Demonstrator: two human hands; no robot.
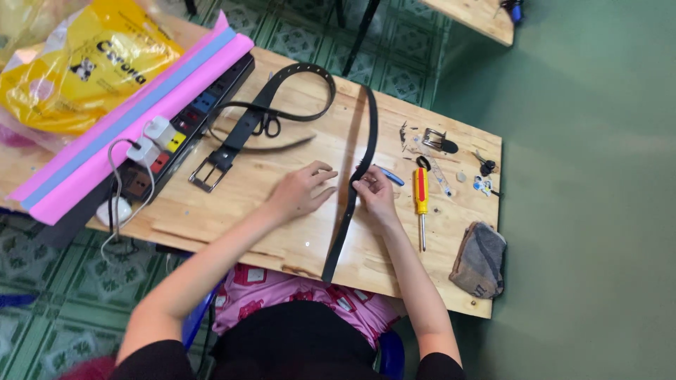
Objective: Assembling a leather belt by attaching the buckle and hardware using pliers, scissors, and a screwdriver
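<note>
Both bare forearms reach forward over the light wooden tabletop (310,243). The left hand (299,191) lies palm-down on it, fingers loosely spread. Just beside it, the right hand (374,193) curls, fingertips pinched together.

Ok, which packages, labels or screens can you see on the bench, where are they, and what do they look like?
Yellow bag: far left corner of the table, crinkled plastic, yellow with dark print and a small black-and-white picture.
Power strip: beside the pink and blue sheets, long and black, with coloured square labels or switches along it.
Small packet: right side, beyond the screwdriver, tiny, white and blue.
No screens in view.
</note>
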